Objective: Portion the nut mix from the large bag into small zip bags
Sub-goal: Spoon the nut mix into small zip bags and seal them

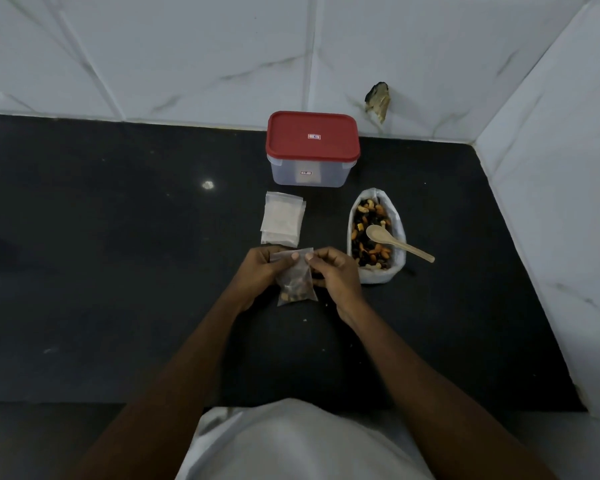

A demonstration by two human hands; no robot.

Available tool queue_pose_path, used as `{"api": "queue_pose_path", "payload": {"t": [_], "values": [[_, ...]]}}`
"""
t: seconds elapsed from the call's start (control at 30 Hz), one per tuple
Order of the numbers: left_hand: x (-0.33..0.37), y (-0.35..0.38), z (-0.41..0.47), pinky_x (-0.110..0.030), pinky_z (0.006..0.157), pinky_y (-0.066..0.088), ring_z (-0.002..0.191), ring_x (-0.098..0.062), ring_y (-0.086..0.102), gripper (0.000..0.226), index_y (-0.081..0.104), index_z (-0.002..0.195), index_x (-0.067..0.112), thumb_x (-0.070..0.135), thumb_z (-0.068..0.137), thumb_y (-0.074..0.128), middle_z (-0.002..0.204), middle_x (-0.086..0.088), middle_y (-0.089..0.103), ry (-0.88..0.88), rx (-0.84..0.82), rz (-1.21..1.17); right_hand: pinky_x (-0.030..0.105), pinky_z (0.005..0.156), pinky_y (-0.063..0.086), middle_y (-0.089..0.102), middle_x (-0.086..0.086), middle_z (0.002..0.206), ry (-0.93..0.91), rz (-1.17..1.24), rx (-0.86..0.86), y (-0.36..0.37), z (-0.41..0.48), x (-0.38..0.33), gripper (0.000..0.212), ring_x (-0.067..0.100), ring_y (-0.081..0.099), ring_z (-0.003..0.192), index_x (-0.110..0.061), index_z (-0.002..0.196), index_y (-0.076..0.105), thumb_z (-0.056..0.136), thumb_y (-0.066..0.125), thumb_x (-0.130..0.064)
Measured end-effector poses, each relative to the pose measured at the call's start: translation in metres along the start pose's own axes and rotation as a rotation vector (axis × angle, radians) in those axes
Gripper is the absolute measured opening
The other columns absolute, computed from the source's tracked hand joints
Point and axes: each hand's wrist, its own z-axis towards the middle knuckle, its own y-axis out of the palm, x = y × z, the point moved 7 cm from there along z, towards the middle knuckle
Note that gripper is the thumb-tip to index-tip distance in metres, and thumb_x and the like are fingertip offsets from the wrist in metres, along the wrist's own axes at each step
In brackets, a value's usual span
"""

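Head view: 1 camera looks down on 2 bare forearms that meet over a black counter (118, 271).
Left hand (257, 271): fingers curled, thumb and fingertips pinching the top left edge of the small zip bag (297, 284).
Right hand (335, 273): fingers curled, thumb and forefinger pinching the top right corner of the same bag.
Bag in the hands: clear and upright between the 2 hands. Nuts and dark pieces fill its lower half, and its top strip runs from 1 thumb to the other. Whether the seal is closed, or whether the bottom touches the counter, I cannot tell.
Empty zip bags (282, 218): a loose flat stack on the counter just beyond the left hand.
Large bag (378, 276): white, mouth open and rolled down, standing just to the right of the right hand and a little beyond it.
Nut mix (368, 249): cashews, almonds and dark pieces fill the large bag.
Spoon (400, 244): pale, its bowl lying on the nut mix, its handle crossing the bag's right rim and pointing away from the hands.
Container (312, 174): a clear box with a red lid (312, 133) on it, well beyond both hands, past the empty bags, near the tiled wall (187, 46).
White garment (302, 445): nearer than the hands, between the 2 forearms.
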Motion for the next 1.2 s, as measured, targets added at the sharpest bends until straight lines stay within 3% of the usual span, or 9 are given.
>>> {"api": "queue_pose_path", "payload": {"t": [0.17,0.33,0.5,0.77,1.0,1.2], "values": [[-0.004,-0.001,-0.002,-0.037,0.081,0.057,0.088,-0.027,0.071,0.026,0.069,0.101,-0.005,0.019,0.093,0.064,0.096,-0.018,0.074,0.029,0.053,-0.006,0.039,0.08,0.061,0.075,0.007,0.095,-0.02,-0.053,-0.003,0.001,-0.002,0.005,0.015,0.02,0.073,0.091,-0.007,0.101,0.071,0.092,0.068,-0.018],[-0.001,0.0,-0.005,-0.04,0.085,0.058,0.095,-0.029,0.071,0.027,0.068,0.106,-0.003,0.021,0.094,0.063,0.1,-0.015,0.074,0.025,-0.016,-0.01,0.036,0.077,0.061,0.075,0.007,0.093,-0.023,-0.046,-0.01,0.001,-0.003,0.001,0.014,0.02,0.073,0.09,-0.006,0.1,0.071,0.093,0.066,-0.017],[-0.005,-0.009,-0.005,-0.043,0.085,0.058,0.101,-0.027,0.07,0.022,0.066,0.111,0.001,0.014,0.094,0.062,0.106,-0.014,0.073,-0.002,0.033,-0.129,0.038,0.077,0.061,0.074,0.008,0.094,-0.009,0.01,0.028,0.0,-0.004,0.003,0.01,0.022,0.072,0.09,-0.01,0.096,0.069,0.095,0.062,-0.017],[0.001,-0.012,-0.005,-0.034,0.076,0.061,0.091,-0.026,0.072,0.008,0.066,0.092,-0.003,0.005,0.091,0.063,0.096,-0.016,0.073,-0.002,0.05,-0.147,0.049,0.082,0.059,0.076,0.01,0.093,0.037,-0.023,0.011,0.005,0.001,0.001,0.013,0.026,0.073,0.09,-0.008,0.096,0.072,0.092,0.068,-0.019],[-0.001,-0.007,-0.007,-0.038,0.085,0.058,0.1,-0.023,0.071,0.024,0.066,0.112,0.002,0.014,0.092,0.062,0.107,-0.012,0.073,-0.043,-0.035,-0.136,0.044,0.078,0.06,0.075,0.013,0.093,0.015,0.053,0.004,0.003,-0.006,-0.001,0.007,0.027,0.073,0.09,-0.006,0.093,0.071,0.091,0.066,-0.01],[-0.001,-0.01,-0.006,-0.042,0.085,0.059,0.098,-0.031,0.07,0.019,0.067,0.106,-0.004,0.009,0.092,0.064,0.102,-0.018,0.073,0.028,0.058,-0.141,0.039,0.08,0.06,0.075,0.01,0.097,-0.012,-0.005,0.001,0.004,-0.004,-0.001,0.007,0.024,0.072,0.092,-0.009,0.094,0.072,0.09,0.067,-0.007]]}}
